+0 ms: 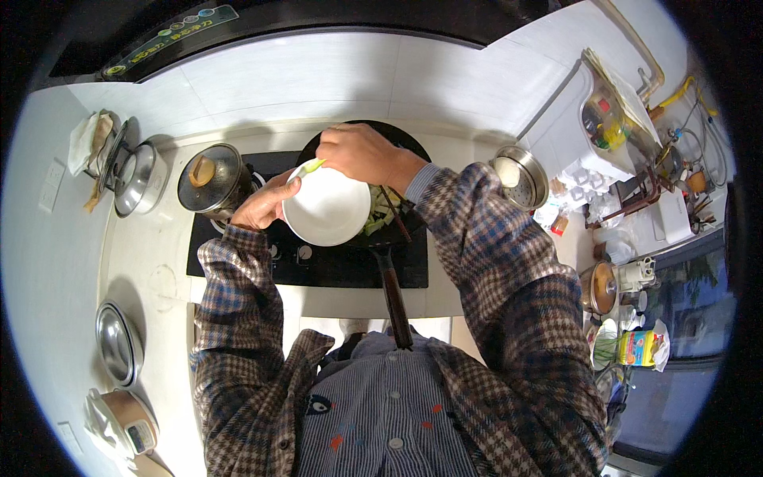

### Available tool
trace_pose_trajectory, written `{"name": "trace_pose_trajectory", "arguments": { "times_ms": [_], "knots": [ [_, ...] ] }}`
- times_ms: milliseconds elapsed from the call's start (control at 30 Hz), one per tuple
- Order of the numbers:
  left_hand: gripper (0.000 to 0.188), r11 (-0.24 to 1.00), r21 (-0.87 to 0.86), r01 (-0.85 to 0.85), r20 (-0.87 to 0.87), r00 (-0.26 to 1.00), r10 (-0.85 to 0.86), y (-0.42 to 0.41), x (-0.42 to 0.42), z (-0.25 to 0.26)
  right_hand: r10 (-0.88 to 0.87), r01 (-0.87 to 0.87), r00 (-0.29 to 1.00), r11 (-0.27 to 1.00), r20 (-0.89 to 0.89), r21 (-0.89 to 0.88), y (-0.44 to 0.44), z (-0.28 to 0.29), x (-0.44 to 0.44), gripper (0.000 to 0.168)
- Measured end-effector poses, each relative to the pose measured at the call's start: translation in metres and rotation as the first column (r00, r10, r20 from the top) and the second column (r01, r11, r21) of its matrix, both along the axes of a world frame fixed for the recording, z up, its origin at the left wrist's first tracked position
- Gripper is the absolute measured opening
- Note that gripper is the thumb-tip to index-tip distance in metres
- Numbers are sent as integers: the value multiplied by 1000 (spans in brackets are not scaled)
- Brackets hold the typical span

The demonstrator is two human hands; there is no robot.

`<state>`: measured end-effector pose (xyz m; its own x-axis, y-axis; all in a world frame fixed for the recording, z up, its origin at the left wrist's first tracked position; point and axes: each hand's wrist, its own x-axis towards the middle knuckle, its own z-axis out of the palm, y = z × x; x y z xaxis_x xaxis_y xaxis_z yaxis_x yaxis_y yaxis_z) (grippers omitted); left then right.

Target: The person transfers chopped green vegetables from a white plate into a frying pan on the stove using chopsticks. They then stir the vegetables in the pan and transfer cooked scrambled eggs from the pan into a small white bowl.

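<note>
My left hand (265, 200) holds a white bowl (328, 208) by its left side, with the thumb near the rim. The bowl is tilted over a black wok (414, 143), and its inside looks bare. At the bowl's upper rim, the fingertips of my right hand (357, 152) grip a piece of pale green vegetable (311, 167). Chopped green vegetables (378, 214) show in the wok, partly hidden by the bowl and my right arm. Brown chopsticks (398, 216) rest in the wok, whose long handle (393, 298) points towards me.
The wok sits on a black gas hob (334, 268). To its left is a lidded pot (210, 179); a steel strainer basin (524, 179) holds a pale round item on the right. Further left are metal bowls (117, 343) and a rice cooker (128, 420). A range hood (334, 15) overhangs.
</note>
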<state>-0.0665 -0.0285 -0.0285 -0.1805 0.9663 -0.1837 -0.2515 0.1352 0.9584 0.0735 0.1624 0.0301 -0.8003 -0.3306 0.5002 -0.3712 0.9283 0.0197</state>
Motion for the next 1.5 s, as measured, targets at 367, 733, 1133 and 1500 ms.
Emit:
{"name": "trace_pose_trajectory", "arguments": {
  "times_ms": [367,733,1133,1500],
  "knots": [
    [68,968,-240,69,-491,852,-182,5,2,24,49,-77,989,976,140,203,-25,13,5,9],
    [59,985,-131,-110,-379,924,52,-2,2,23,-107,97,981,993,160,66,4,-20,19,14],
    [49,990,-69,-124,-174,979,110,4,14,3,-466,467,882,884,70,-2,-40,-57,7,15],
    [55,968,-82,-236,-264,942,208,8,20,-7,-422,478,878,774,225,-416,-69,-84,-3,10]
  ]
}}
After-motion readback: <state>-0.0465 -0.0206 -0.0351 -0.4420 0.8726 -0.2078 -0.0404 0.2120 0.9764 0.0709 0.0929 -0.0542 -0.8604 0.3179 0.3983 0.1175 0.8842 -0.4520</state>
